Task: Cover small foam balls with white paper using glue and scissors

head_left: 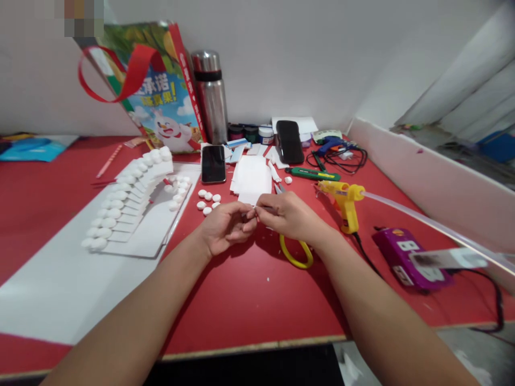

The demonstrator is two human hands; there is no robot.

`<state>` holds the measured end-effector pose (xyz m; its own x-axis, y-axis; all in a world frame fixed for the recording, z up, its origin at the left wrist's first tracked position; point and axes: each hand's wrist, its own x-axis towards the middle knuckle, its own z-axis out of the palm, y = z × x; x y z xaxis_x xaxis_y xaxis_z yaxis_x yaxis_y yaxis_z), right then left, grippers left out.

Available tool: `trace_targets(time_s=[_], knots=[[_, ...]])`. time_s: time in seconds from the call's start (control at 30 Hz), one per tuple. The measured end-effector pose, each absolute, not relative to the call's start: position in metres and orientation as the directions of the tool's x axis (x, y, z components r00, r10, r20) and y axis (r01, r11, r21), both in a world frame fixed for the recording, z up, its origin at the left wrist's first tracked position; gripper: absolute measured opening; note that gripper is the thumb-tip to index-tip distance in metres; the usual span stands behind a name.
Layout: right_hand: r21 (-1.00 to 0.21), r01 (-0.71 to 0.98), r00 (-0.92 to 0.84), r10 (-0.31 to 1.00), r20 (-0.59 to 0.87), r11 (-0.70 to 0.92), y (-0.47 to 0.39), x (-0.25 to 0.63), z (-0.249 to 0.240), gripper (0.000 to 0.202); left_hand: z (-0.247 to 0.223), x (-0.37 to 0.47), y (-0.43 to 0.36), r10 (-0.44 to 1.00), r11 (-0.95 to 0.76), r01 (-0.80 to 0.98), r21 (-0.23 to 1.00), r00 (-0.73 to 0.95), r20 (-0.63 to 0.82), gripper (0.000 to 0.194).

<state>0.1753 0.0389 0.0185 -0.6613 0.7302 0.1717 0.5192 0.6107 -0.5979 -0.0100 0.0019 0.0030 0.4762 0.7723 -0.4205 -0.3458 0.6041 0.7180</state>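
Both your left hand [229,228] and right hand [286,215] pinched something unclear [255,207]; scissors [296,264] lay under the right, blades towards eleven o'clock

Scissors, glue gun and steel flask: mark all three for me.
Scissors [298,265]: head view, on the bottom of the yellow handle loop.
Glue gun [345,202]: head view, on the upper part of its yellow grip.
Steel flask [213,107]: head view, on the body below its black band.

soft light throws faint shadows below the left hand [223,229] and glints off the flask [213,104], the outer edges stretched and blurry
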Motion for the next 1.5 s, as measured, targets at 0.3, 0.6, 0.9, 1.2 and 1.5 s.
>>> trace_targets(time_s=[0.3, 0.6, 0.9, 1.2, 1.5], knots=[[-0.754, 0.425, -0.562, 0.799, 0.214, 0.501, 0.042, 0.171, 0.009, 0.026, -0.002, -0.003, -0.006, 0.979, -0.117, 0.292, 0.949, 0.196, 0.060, 0.027], [-0.867, 0.376, -0.474, 0.872, 0.124, 0.328, 0.038, 0.159, 0.007, 0.026, -0.001, -0.003, -0.006, 0.962, -0.262, 0.658, 0.706, 0.121, 0.244, 0.026], [-0.943, 0.292, -0.448, 0.894, 0.012, 0.159, 0.039, 0.159, 0.006, 0.025, -0.006, -0.005, -0.003, 0.944, -0.315, 0.705, 0.635, 0.165, 0.285, 0.025], [-0.897, 0.365, -0.469, 0.882, 0.053, 0.248, 0.045, 0.161, 0.001, 0.027, -0.008, -0.003, -0.006, 0.936, -0.331, 0.813, 0.480, 0.218, 0.276, 0.026], [-0.853, 0.439, -0.462, 0.885, 0.056, 0.284, 0.040, 0.159, 0.003, 0.030, 0.002, 0.001, -0.007, 0.936, -0.315, 0.947, 0.061, 0.299, 0.186, 0.020]])
